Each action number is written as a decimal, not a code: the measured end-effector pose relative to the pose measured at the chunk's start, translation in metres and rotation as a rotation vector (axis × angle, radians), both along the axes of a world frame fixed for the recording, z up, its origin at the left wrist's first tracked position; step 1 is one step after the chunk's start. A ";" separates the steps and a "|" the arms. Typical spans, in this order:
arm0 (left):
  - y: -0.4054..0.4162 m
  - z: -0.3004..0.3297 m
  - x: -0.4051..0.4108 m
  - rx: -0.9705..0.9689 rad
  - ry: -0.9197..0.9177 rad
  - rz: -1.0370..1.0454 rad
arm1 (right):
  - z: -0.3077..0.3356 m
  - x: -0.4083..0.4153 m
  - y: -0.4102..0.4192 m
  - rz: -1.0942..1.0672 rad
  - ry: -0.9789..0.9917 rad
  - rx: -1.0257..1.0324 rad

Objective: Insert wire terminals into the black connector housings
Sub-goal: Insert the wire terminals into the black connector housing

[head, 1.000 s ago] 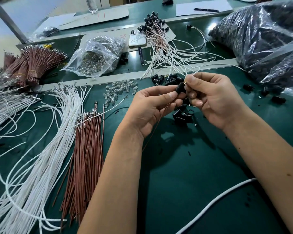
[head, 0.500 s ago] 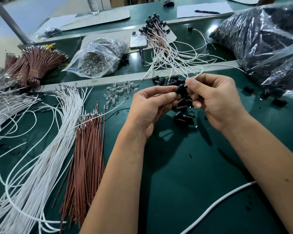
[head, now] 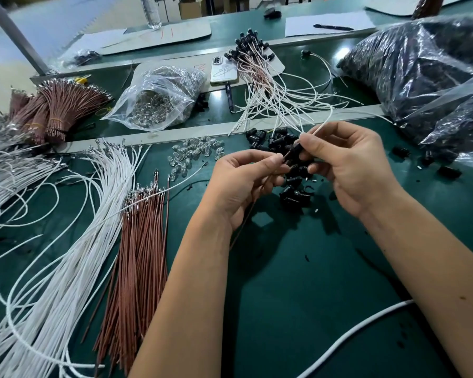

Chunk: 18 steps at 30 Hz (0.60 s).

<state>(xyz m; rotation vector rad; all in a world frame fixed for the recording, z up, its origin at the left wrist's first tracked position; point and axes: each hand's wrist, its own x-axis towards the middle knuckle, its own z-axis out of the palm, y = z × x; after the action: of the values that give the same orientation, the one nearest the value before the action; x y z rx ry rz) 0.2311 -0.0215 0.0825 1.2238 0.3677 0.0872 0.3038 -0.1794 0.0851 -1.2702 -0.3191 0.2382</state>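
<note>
Here, green table [head: 298, 296] is seen under both forearms. Sheaf of white wires [head: 74, 241] and bundle of brown wires [head: 139, 255] are laid well left of fingers. Loose black housings [head: 292, 195] are heaped just below and behind fingertips. Right hand [head: 350, 165]: black connector housing [head: 294, 151] is pinched between thumb and curled fingers, white wire [head: 324, 124] rising from it. Left hand [head: 246, 184]: brown wire [head: 246, 216] is pinched at thumb and forefinger, its tip set against housing.
</note>
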 end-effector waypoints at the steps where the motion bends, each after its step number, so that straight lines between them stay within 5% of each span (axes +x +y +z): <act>1: 0.001 0.000 0.000 0.001 0.002 -0.022 | 0.001 0.001 -0.001 0.004 0.018 0.007; 11: -0.002 -0.001 0.000 0.175 -0.053 -0.020 | 0.002 0.002 -0.002 0.038 0.064 -0.003; 18: -0.006 -0.007 0.005 0.535 -0.144 0.056 | -0.004 0.005 -0.003 -0.034 -0.111 -0.139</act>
<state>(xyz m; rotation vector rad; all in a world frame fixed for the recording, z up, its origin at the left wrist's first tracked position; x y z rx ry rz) 0.2365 -0.0278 0.0751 1.7234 0.2580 0.3365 0.3084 -0.1821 0.0816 -1.4280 -0.3813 0.1633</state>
